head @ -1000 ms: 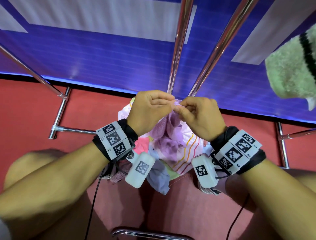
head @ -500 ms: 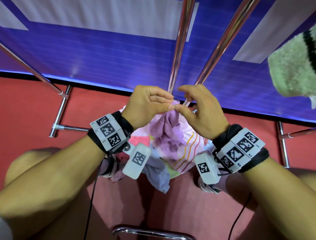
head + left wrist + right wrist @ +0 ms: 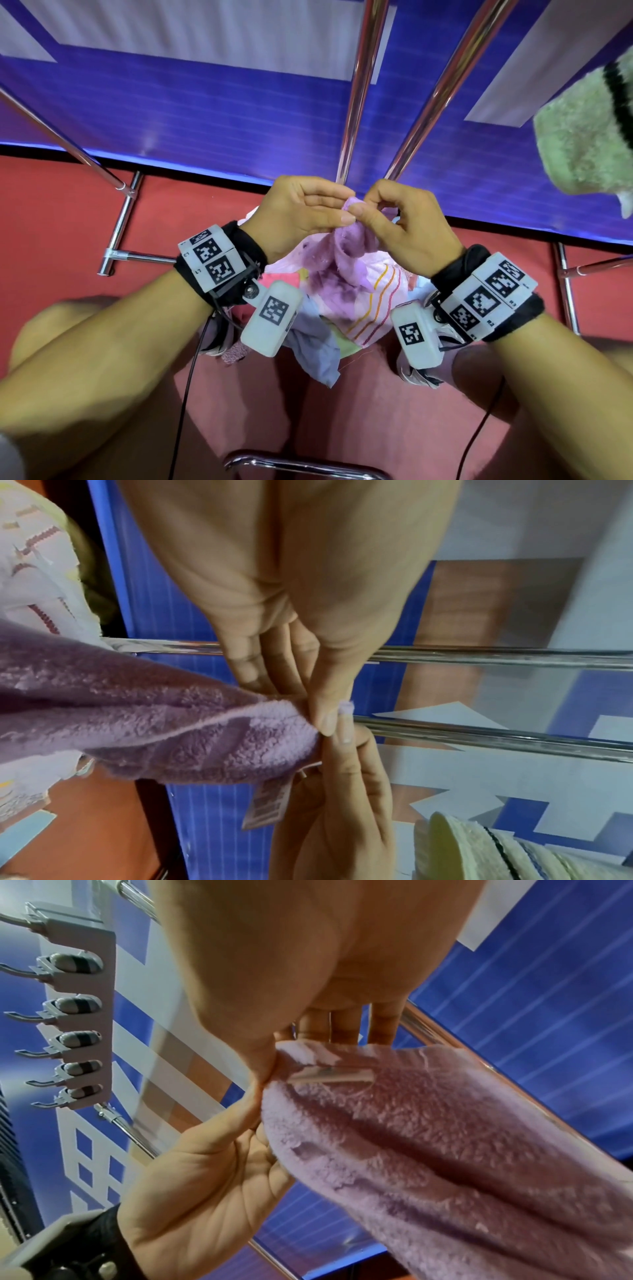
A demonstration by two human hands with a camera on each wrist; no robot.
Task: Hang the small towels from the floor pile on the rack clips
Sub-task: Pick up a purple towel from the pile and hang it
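Left hand [image 3: 301, 212]: thumb and fingers pinching a corner of the purple towel [image 3: 349, 253].
Right hand [image 3: 407, 226]: pinching the same corner, touching the left.
Purple towel: hanging from both hands above the floor pile [image 3: 370, 308].
Rack clips [image 3: 73, 1031]: beyond the hands, unoccupied.

Bright, even light all round, with glare streaking the chrome rack bars [image 3: 354, 89]. Wide-angle bending warps every edge. Both wrist views smear softly, and the close palms blur.
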